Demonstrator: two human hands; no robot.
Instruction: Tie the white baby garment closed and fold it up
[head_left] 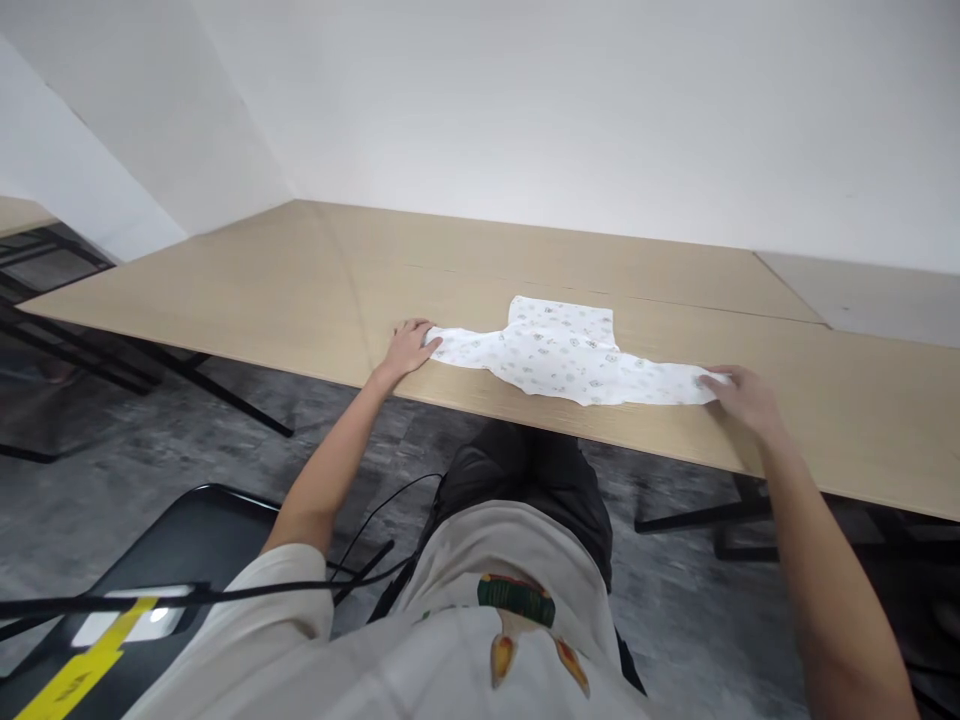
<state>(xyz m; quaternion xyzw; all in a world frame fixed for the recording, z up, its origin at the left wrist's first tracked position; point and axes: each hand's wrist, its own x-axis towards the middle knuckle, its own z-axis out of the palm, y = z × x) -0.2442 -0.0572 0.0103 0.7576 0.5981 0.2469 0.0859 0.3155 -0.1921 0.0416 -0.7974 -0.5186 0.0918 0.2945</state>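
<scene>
A white long-sleeved shirt [566,355] with a small scattered print lies flat on the wooden table, small enough to be a baby's. Its sleeves stretch out to both sides, and its body points toward the wall. At the left sleeve's end, my left hand [409,346] grips the cuff, thumb on top of the cloth. My right hand [742,395] pinches the opposite cuff, with the thumb over the fabric and the fingers partly hidden behind it. Between my hands the cloth is slightly wavy along its near edge.
The light wooden table [300,290] runs along a white wall [525,120], with its near edge just before my body. A black chair [202,540] stands at my left, bearing a white device [135,620]. A black cable [300,588] crosses beside me. Dark table legs [225,390] stand below.
</scene>
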